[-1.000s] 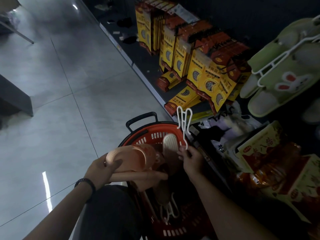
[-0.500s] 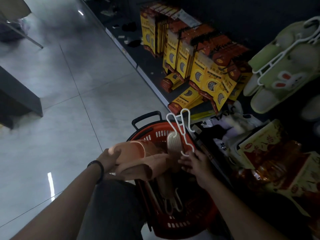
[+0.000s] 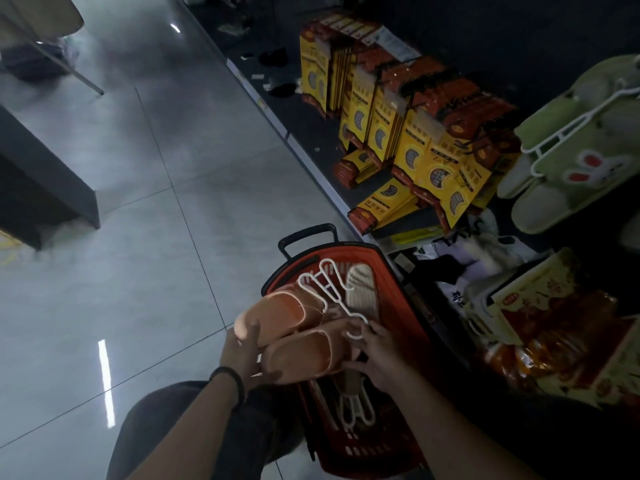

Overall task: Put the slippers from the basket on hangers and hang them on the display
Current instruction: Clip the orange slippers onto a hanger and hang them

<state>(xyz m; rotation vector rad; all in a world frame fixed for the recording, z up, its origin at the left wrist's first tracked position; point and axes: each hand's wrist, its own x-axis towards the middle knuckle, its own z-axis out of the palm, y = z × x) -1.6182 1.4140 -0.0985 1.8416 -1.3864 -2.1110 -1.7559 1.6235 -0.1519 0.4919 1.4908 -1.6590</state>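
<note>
At lower centre, over the red basket, the left hand gripped the orange slippers by their toes. Just right of them, the right hand pinched the white hanger by its hook (prongs slanting upper left across the heels). Half a second earlier, the hanger stood more upright beside them.

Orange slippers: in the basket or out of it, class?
Out: the left hand holds the orange slippers above the red basket; the right hand pinches a white hanger.
</note>
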